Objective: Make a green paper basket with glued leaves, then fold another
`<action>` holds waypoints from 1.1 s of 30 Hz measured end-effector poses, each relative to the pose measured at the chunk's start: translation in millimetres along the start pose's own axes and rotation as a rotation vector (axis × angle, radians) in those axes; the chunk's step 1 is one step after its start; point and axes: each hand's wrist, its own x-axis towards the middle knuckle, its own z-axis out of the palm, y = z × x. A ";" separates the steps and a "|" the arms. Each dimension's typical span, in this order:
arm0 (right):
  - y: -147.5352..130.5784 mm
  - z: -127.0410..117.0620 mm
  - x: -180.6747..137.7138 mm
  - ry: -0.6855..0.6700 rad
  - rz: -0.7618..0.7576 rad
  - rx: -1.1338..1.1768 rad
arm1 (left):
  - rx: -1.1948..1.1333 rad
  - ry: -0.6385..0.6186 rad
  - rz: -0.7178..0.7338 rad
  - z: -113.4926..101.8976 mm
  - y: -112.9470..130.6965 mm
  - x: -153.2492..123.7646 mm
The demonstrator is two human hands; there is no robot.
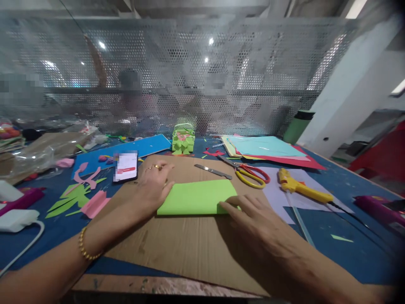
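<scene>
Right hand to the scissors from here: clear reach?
Probably yes. The right hand is touching the green paper, so it would have to leave that, but the scissors lie just beyond, handles toward it, with nothing visible blocking them.

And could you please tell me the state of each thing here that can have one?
Green paper: looks folded, lying on the cardboard
Left hand: open, at the paper's left edge
Right hand: fingers on the paper's right end
Phone: screen lit
Scissors: blades look closed
Glue gun: lying down, cord attached; cannot tell if hot
Bottle: lid on
Pink paper: creased
</scene>
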 end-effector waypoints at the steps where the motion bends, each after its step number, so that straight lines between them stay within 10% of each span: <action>1: -0.8 3.4 0.9 -0.034 0.011 0.009 | 0.029 0.052 0.056 -2.1 6.3 -7.0; 8: 2.6 25.2 -6.1 -0.130 0.048 0.030 | 0.134 -0.175 0.495 2.0 39.7 -54.5; 33: 18.0 19.1 8.0 -0.058 -0.044 0.260 | 0.442 -0.341 0.424 5.0 64.0 -57.0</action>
